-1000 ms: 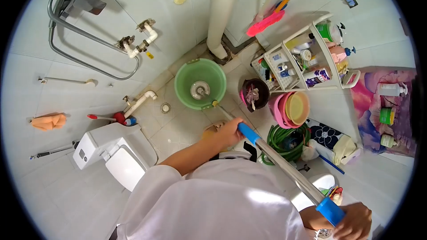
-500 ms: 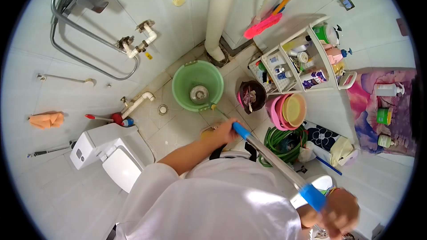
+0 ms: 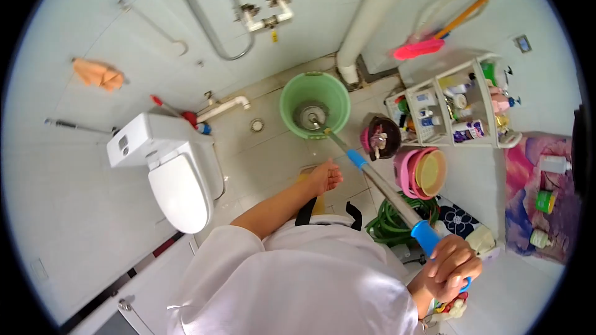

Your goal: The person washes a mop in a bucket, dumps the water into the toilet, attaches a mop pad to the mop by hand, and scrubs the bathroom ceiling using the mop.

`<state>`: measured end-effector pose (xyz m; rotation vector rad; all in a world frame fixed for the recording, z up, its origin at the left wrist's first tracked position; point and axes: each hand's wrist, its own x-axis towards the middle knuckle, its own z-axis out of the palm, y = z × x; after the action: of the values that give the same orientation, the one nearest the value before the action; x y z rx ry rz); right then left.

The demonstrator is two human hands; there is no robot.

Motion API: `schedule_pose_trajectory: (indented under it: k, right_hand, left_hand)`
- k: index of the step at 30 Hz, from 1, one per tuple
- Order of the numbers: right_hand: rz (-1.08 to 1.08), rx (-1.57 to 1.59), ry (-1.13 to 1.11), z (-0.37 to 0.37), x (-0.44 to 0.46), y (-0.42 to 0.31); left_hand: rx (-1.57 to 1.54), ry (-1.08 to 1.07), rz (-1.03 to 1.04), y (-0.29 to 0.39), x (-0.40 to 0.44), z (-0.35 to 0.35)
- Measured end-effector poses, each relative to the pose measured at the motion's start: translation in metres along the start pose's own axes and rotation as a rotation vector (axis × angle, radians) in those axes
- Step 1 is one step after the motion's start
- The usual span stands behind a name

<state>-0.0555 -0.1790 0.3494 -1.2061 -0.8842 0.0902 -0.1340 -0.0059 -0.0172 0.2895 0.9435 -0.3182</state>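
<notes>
My right hand (image 3: pixel 452 267) is wrapped round the upper end of a metal mop pole (image 3: pixel 394 197) with blue grips. A blue loop pokes out beside that hand. The pole slants down into a green bucket (image 3: pixel 287 109) on the tiled floor. Its lower end meets a round metal part (image 3: pixel 310 113) inside; the mop head is not clear to see. My left hand (image 3: pixel 326 177) is off the pole, a little left of the lower blue grip, its fingers curled loosely round nothing.
A white toilet (image 3: pixel 180 192) stands on the left. To the right are a dark bin (image 3: pixel 394 138), stacked basins (image 3: pixel 431 174), a coiled green hose (image 3: pixel 397 226) and a white shelf rack (image 3: pixel 484 102) with bottles. A thick pipe (image 3: pixel 369 18) rises behind the bucket.
My left hand has let go of the pole and is now beside it. My right hand still grips the top end. The view has shifted, so the room's things sit further right or lower.
</notes>
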Motion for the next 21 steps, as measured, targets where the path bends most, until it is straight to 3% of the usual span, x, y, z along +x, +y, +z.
schedule_pose_trajectory:
  k: [8, 12, 14, 15, 17, 19, 21]
  right_hand:
    - [-0.051, 0.005, -0.025, 0.033, 0.012, 0.010]
    - [-0.046, 0.025, 0.021, 0.058, 0.023, 0.017]
    - [-0.069, -0.028, 0.057, 0.070, 0.026, 0.019]
    - [-0.070, 0.013, 0.116, 0.073, 0.026, 0.021]
    - [-0.066, 0.023, 0.122, 0.067, 0.031, 0.019]
    - [-0.088, 0.028, 0.175, 0.072, 0.038, 0.023]
    - [-0.115, -0.056, 0.234, 0.092, 0.041, 0.025]
  left_hand:
    - [-0.360, 0.367, 0.144, -0.061, -0.035, -0.126]
    - [-0.406, 0.506, 0.289, -0.087, -0.054, -0.226]
    - [-0.419, 0.676, 0.339, -0.098, -0.075, -0.269]
    - [-0.122, 0.694, 0.461, -0.118, -0.074, -0.308]
    - [0.195, 0.704, 0.514, -0.168, -0.061, -0.400]
    - [0.187, 0.703, 0.464, -0.175, -0.064, -0.451]
    - [-1.000, 0.752, 0.300, -0.161, -0.084, -0.472]
